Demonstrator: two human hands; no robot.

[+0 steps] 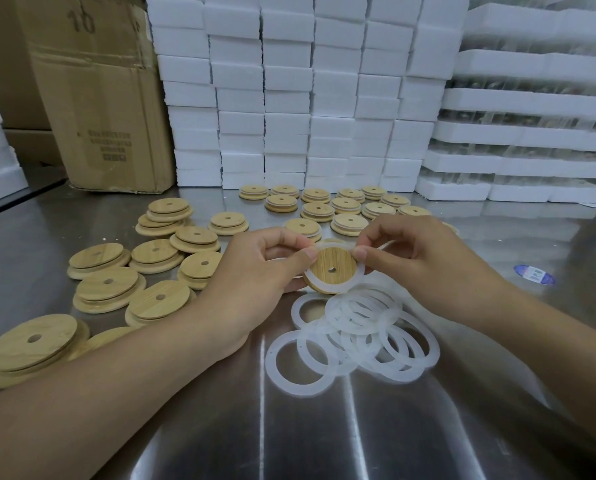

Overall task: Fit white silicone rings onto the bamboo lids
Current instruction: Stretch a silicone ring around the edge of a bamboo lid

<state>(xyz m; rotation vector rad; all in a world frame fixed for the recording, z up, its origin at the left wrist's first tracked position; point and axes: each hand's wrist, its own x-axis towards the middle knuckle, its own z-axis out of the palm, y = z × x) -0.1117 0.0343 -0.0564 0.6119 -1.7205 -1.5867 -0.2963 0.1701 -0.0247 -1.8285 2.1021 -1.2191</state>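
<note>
A round bamboo lid [331, 263] with a small centre hole is held just above the steel table. My left hand [258, 271] grips its left edge, thumb on top. A white silicone ring [355, 278] lies around the lid's raised face, and my right hand [414, 251] pinches the ring at its upper right. Below the lid, a loose pile of white rings [355, 327] spreads on the table. Several bare bamboo lids [133, 282] lie scattered at the left. Rows of lids with white rings [345, 206] stand behind my hands.
The steel table [324, 427] is shiny in front of me. A cardboard box [99, 98] stands at the back left, a wall of white foam blocks [289, 91] behind the lids, and stacked foam trays [532, 116] at the right. A small blue-and-white sticker [535, 274] lies at the right.
</note>
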